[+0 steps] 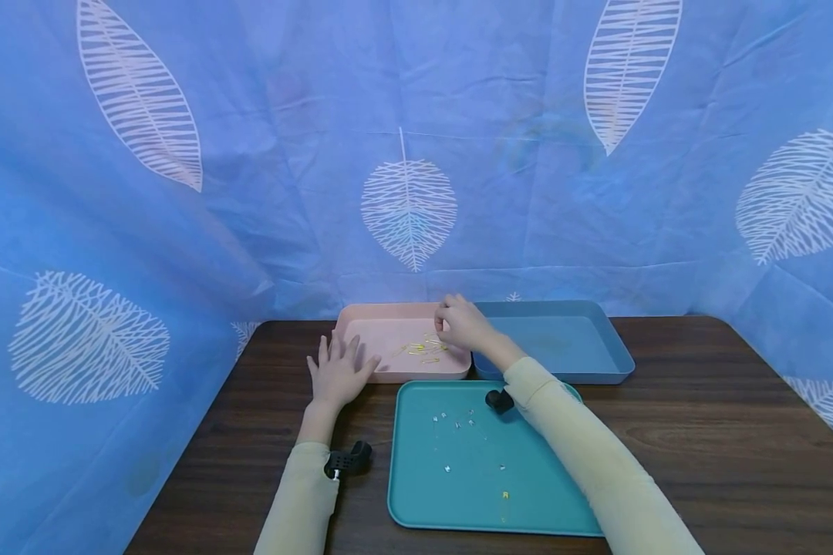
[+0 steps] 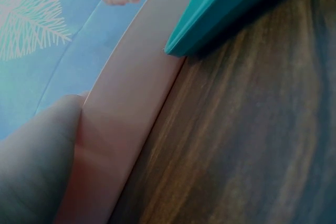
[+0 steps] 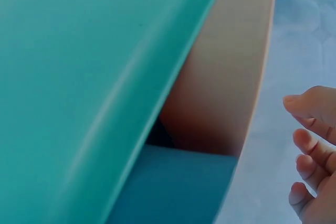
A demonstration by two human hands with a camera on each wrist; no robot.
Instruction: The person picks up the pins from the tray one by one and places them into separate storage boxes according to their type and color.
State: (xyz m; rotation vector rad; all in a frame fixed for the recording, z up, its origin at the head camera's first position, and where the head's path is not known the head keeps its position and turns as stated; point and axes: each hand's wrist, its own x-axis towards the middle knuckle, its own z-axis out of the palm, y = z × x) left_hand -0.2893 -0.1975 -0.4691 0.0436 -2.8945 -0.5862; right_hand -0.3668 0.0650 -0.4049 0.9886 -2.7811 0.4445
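My left hand (image 1: pixel 336 378) rests with spread fingers at the left end of the pink tray (image 1: pixel 369 330), the thumb reaching along its near rim. Above the right part of that tray is my right hand (image 1: pixel 463 324), fingers bent, with thumb and index fingertips close together (image 3: pixel 294 106). I cannot tell whether a tiny thing is between them. Below it lie several small gold-coloured pins (image 1: pixel 423 349), thin and elongated. Several silver pins (image 1: pixel 457 425) are scattered on the teal tray (image 1: pixel 416 493), along with one gold-coloured pin (image 1: pixel 505 496) near its front edge.
A blue tray (image 1: pixel 551 339) stands to the right of the pink one, side by side. The teal tray sits in front of both on the dark wooden table (image 1: pixel 701 416). A blue curtain (image 1: pixel 305 193) with white leaf prints hangs behind.
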